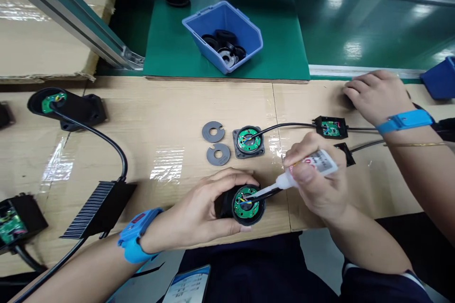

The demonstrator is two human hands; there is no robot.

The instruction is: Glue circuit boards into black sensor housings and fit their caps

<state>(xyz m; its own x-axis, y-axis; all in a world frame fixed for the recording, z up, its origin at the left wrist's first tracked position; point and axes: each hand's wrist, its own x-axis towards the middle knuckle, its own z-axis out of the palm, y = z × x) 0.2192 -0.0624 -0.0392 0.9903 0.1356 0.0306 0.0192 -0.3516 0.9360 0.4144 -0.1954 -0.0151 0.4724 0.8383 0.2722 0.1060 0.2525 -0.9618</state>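
Observation:
My left hand (213,203) grips a round black housing (226,204) on its side near the table's front edge. Its open end, facing up and right, shows a green circuit board (239,213) with coloured wires. In my right hand (322,189) is a white glue bottle (286,179), tilted so its long nozzle reaches the board; exact contact cannot be made out. A black cable (272,193) runs from the board toward my right hand. Just beyond lie two grey slotted discs (217,155) and a square black base (249,151) with another round board.
A blue bin (227,28) of black parts stands on the green mat (163,52). Another person's hand (377,97) rests at the right, near a small boxed circuit board (331,128). Black cabled housings (81,109) and a finned black box (103,208) lie left.

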